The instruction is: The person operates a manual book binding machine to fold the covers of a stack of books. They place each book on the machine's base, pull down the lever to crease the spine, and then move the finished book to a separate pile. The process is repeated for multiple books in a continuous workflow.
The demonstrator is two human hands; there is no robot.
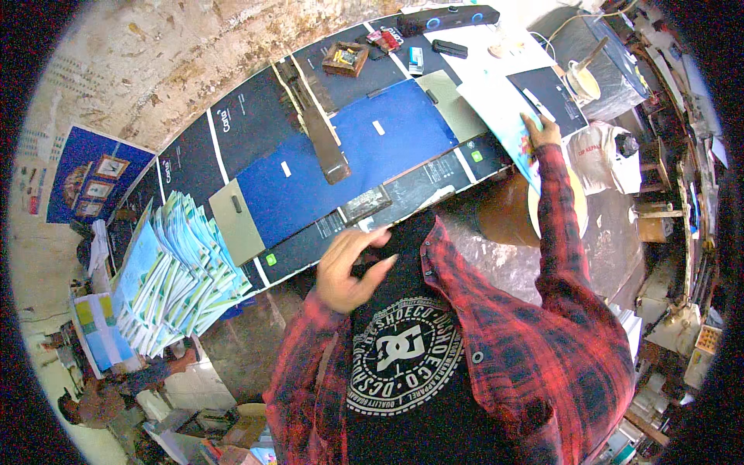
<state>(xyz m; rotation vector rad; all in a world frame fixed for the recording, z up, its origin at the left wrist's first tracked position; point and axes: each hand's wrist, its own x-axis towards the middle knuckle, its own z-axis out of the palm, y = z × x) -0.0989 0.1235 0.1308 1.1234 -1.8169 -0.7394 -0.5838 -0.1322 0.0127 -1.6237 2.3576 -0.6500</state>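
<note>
My right hand [544,133] reaches out to the far right and grips the edge of a light blue printed sheet [496,112]; whether it is one sheet or several I cannot tell. In front of my chest my left hand [353,267] is held near the table's front edge, holding nothing, with thumb and fingers apart. Before me on the table lies a blue board [372,155] with grey ends. A dark wooden bar [319,128] rests across its far edge. At the left a tall, fanned heap of folded printed sheets [182,279] leans over the table end.
A black speaker bar [449,19], a small wooden box [346,59], a blue-white packet [416,60] and a black case [449,49] stand along the back. A cup [583,80] sits at the right, above a white bag [601,159]. A round stool [573,205] is beside my right arm. Another person [101,407] is at lower left.
</note>
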